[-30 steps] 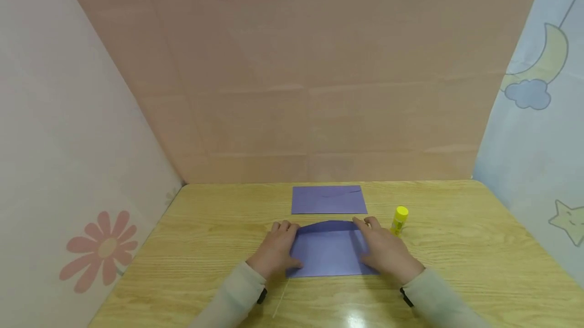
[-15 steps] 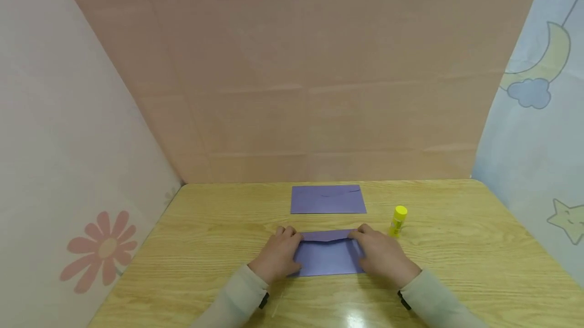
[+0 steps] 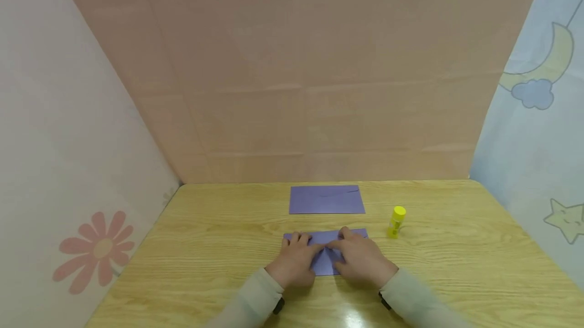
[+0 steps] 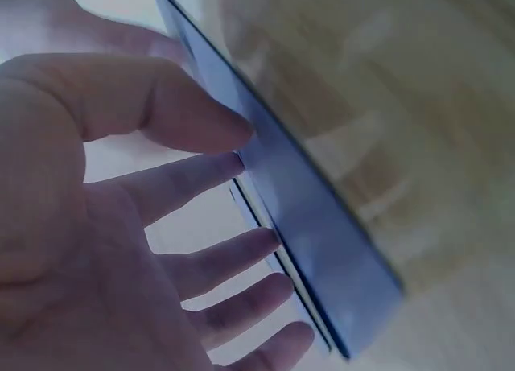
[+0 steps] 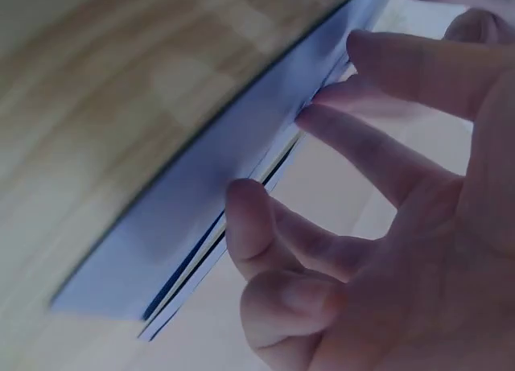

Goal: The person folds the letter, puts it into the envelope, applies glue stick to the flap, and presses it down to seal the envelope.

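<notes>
A purple envelope [image 3: 325, 265] lies flat on the table in front of the person, its flap folded down toward the near side. My left hand [image 3: 293, 262] presses on the flap's left half with extended fingers. On the right half, my right hand [image 3: 364, 261] presses too, and the index fingertips of both hands meet near the middle. In the left wrist view, straight fingertips touch the envelope [image 4: 298, 218] along the flap. The right wrist view shows extended fingers on the envelope [image 5: 201, 182], with the outer fingers more bent. Both hands cover much of the envelope.
Just behind lies a second purple envelope [image 3: 326, 201] with its flap down. A yellow glue stick [image 3: 396, 222] stands upright to the right of the hands. The wood-grain table [image 3: 219, 226] ends at a brown paper backdrop [image 3: 319, 115].
The raised flap has been folded down toward the person. Both hands have moved inward from the envelope's side edges, and the index fingertips now meet at its middle.
</notes>
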Action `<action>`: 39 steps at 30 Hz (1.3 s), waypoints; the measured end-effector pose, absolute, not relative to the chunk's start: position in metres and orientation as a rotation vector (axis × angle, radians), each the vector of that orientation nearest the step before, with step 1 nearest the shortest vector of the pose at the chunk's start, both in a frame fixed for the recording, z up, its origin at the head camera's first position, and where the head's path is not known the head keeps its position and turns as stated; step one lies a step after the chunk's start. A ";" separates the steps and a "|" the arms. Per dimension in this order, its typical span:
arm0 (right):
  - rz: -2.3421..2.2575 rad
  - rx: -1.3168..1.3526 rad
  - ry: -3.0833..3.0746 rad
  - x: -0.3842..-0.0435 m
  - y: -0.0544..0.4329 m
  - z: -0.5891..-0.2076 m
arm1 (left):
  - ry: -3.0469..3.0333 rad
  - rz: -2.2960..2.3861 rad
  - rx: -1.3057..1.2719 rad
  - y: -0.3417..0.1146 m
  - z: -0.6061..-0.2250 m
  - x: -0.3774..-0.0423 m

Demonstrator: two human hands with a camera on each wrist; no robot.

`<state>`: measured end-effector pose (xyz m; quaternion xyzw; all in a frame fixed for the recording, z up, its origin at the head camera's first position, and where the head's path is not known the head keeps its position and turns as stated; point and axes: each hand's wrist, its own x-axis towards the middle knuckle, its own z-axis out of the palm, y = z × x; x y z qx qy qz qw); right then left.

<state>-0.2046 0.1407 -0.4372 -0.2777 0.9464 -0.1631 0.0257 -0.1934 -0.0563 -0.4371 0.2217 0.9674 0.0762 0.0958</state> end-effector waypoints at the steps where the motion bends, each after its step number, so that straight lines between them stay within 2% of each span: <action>1: -0.510 -0.855 2.922 -0.205 0.138 -0.437 | 2.862 0.238 0.659 -0.055 -0.438 -0.194; 6: -0.490 -0.774 2.931 -0.207 0.139 -0.437 | 2.885 0.262 0.616 -0.057 -0.441 -0.193; 18: -0.369 -0.504 2.978 -0.208 0.176 -0.434 | 2.980 0.368 0.494 -0.089 -0.438 -0.191; 23: -0.437 -0.520 2.946 -0.209 0.167 -0.437 | 2.975 0.325 0.540 -0.084 -0.440 -0.192; 30: -0.511 -0.575 2.894 -0.203 0.137 -0.438 | 2.923 0.294 0.662 -0.052 -0.441 -0.190; 39: -0.472 -0.506 2.913 -0.200 0.153 -0.436 | 2.918 0.339 0.508 -0.068 -0.438 -0.186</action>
